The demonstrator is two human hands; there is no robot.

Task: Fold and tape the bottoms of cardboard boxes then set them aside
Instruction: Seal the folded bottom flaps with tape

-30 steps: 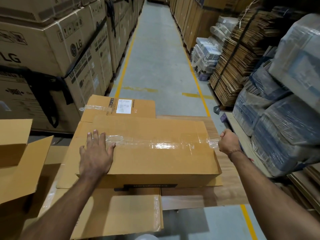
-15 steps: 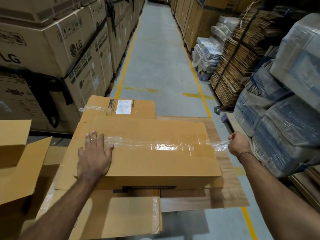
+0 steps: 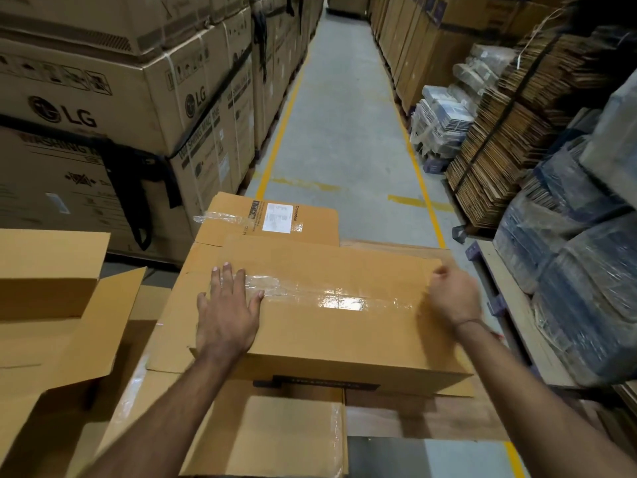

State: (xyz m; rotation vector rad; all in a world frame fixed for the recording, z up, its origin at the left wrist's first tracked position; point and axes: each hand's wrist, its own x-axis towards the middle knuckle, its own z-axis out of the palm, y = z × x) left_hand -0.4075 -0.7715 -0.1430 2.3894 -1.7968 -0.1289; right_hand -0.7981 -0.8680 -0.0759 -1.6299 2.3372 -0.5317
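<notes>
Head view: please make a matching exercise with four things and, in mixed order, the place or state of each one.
Things:
1. left hand
2. right hand
3. clear tape
4. white label

Places or states:
A. runs along the top of the box
B. curled at the box's right end
C. flat on the box's left end
D. on the cardboard behind the box

Pairs: 1-C, 2-B, 3-A, 4-D

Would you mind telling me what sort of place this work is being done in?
Most likely a warehouse aisle: stacked LG appliance cartons line one side, strapped bundles of flat cardboard and wrapped goods the other, with yellow floor lines marking the lane.
</notes>
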